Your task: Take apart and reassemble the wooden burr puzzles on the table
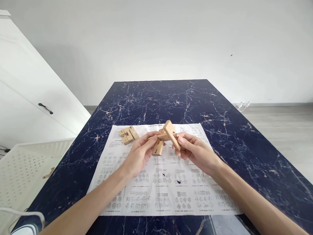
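Observation:
Both my hands hold a partly joined wooden puzzle (165, 137) of crossed light wooden bars, lifted a little above a printed instruction sheet (166, 186). My left hand (141, 153) grips it from the left, fingers closed round the bars. My right hand (193, 151) pinches the slanted bar from the right. A small cluster of loose wooden pieces (128, 134) lies on the sheet's far left corner, left of my left hand.
The sheet lies on a dark blue marbled table (223, 113). A white perforated basket (18, 174) stands low at the left, with a wooden piece (48, 174) in it. A white cabinet (24, 92) is beyond it. A white cable (17, 213) runs at bottom left.

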